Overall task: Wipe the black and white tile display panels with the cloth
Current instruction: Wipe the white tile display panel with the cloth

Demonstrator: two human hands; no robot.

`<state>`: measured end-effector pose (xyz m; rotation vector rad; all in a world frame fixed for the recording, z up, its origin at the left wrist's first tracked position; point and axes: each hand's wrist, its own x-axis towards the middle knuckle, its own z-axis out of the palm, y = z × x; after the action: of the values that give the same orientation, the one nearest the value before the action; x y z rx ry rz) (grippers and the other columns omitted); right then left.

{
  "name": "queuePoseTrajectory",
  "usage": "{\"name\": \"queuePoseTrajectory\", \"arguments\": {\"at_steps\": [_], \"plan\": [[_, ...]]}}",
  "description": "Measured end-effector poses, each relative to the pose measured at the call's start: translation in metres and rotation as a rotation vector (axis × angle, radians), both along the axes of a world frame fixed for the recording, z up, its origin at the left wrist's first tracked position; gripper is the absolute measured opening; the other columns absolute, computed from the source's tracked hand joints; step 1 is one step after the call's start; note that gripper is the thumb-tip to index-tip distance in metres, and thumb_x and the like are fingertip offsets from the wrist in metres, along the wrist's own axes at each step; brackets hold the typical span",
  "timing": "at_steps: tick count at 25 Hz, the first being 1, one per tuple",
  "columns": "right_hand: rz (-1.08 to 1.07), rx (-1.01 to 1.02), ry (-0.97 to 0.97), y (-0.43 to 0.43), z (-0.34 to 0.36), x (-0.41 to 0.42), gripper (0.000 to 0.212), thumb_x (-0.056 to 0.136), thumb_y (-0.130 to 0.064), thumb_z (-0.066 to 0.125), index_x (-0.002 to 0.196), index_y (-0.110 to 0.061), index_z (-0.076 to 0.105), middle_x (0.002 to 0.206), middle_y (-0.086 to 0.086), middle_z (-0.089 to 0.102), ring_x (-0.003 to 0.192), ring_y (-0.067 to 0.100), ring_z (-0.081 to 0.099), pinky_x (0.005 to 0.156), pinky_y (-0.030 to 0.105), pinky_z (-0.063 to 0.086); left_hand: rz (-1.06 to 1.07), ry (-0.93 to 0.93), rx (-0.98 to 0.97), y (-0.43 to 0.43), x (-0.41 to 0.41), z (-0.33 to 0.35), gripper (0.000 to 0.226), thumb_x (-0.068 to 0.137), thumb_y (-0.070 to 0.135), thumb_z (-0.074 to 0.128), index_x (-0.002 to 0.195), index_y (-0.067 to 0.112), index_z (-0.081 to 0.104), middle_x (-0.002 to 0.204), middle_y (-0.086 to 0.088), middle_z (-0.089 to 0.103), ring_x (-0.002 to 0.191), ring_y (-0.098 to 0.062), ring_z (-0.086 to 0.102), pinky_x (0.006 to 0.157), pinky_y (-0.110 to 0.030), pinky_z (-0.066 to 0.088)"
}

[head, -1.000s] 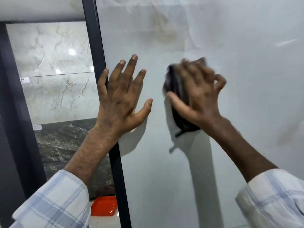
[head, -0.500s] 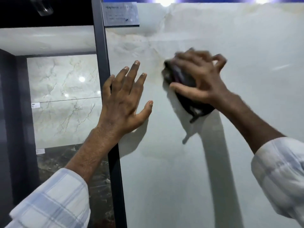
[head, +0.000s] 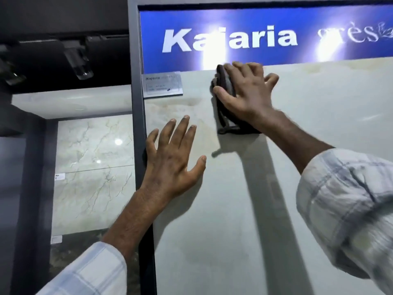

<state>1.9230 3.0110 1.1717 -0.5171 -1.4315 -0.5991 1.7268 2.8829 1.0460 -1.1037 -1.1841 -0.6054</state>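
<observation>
A large pale grey-white tile panel (head: 234, 209) stands upright in front of me. Near its top edge my right hand (head: 246, 94) presses a dark cloth (head: 225, 81) flat against it, fingers spread over the cloth and thumb lying across its lower left. A loose end of the cloth hangs below my wrist. Lower and to the left, my left hand (head: 172, 158) rests open on the panel with splayed fingers, its little finger at the dark frame post (head: 138, 116).
A blue lit brand sign (head: 234, 37) runs just above the panel. A small silver label plate (head: 162, 84) sits at the panel's top left corner. Behind the post are veined marble tiles (head: 93, 156), a dark tile (head: 85, 252) below them, and a ceiling spotlight (head: 78, 60).
My right hand has slid the cloth up the panel to its top edge. My view has tilted upward, bringing the blue sign in. The left hand stays planted on the panel.
</observation>
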Motion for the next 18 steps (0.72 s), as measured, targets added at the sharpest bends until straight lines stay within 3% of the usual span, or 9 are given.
{"name": "queuePoseTrajectory", "arguments": {"at_steps": [4, 7, 8, 10, 12, 16, 18], "plan": [[-0.032, 0.420, -0.438, -0.014, 0.023, -0.018, 0.072, 0.093, -0.071, 0.039, 0.149, -0.027, 0.053, 0.149, -0.004, 0.055, 0.138, 0.025, 0.045, 0.094, 0.045, 0.020, 0.002, 0.007, 0.011, 0.004, 0.003, 0.003, 0.075, 0.093, 0.058, 0.040, 0.152, 0.013, 0.049, 0.167, -0.007, 0.035, 0.153, -0.031, 0.033, 0.118, -0.057, 0.018], [0.079, 0.109, -0.145, -0.013, 0.047, -0.015, 0.075, 0.088, -0.075, 0.033, 0.143, -0.030, 0.055, 0.146, -0.007, 0.056, 0.137, 0.025, 0.043, 0.094, 0.047, 0.020, 0.018, 0.003, 0.020, 0.006, 0.003, 0.004, 0.075, 0.092, 0.057, 0.041, 0.152, 0.013, 0.049, 0.168, -0.006, 0.033, 0.154, -0.030, 0.032, 0.118, -0.057, 0.018], [0.031, 0.102, -0.134, -0.018, 0.046, -0.024, 0.074, 0.088, -0.074, 0.031, 0.142, -0.029, 0.055, 0.145, -0.006, 0.056, 0.135, 0.025, 0.043, 0.095, 0.048, 0.020, 0.018, 0.002, 0.031, 0.008, 0.004, 0.005, 0.075, 0.091, 0.057, 0.042, 0.151, 0.012, 0.050, 0.168, -0.007, 0.034, 0.153, -0.031, 0.034, 0.117, -0.058, 0.020], [-0.020, 0.315, -0.335, -0.025, 0.034, -0.038, 0.075, 0.090, -0.073, 0.032, 0.145, -0.027, 0.054, 0.146, -0.006, 0.056, 0.134, 0.023, 0.045, 0.094, 0.047, 0.020, -0.001, 0.010, 0.059, 0.011, 0.009, 0.009, 0.073, 0.090, 0.055, 0.044, 0.144, 0.009, 0.056, 0.166, -0.011, 0.037, 0.151, -0.032, 0.037, 0.117, -0.058, 0.022], [0.034, 0.383, -0.458, -0.012, 0.041, -0.015, 0.075, 0.091, -0.075, 0.038, 0.149, -0.031, 0.053, 0.149, -0.009, 0.055, 0.136, 0.020, 0.045, 0.091, 0.044, 0.018, -0.037, 0.001, 0.078, 0.014, 0.020, 0.016, 0.072, 0.090, 0.055, 0.044, 0.144, 0.010, 0.056, 0.167, -0.011, 0.034, 0.151, -0.032, 0.037, 0.117, -0.057, 0.020], [0.066, 0.125, -0.128, 0.015, 0.049, 0.021, 0.072, 0.091, -0.075, 0.040, 0.147, -0.031, 0.054, 0.149, -0.009, 0.055, 0.137, 0.022, 0.042, 0.090, 0.045, 0.018, -0.032, -0.018, 0.024, 0.026, 0.040, 0.018, 0.074, 0.093, 0.057, 0.039, 0.153, 0.016, 0.049, 0.171, -0.007, 0.025, 0.155, -0.030, 0.030, 0.120, -0.058, 0.020], [0.013, 0.323, -0.262, 0.013, 0.034, 0.014, 0.069, 0.095, -0.069, 0.043, 0.147, -0.026, 0.054, 0.148, -0.005, 0.056, 0.137, 0.024, 0.045, 0.094, 0.047, 0.021, 0.035, 0.009, 0.000, 0.034, 0.040, 0.011, 0.077, 0.094, 0.058, 0.037, 0.158, 0.013, 0.043, 0.172, -0.006, 0.024, 0.158, -0.030, 0.025, 0.122, -0.062, 0.018]]}}
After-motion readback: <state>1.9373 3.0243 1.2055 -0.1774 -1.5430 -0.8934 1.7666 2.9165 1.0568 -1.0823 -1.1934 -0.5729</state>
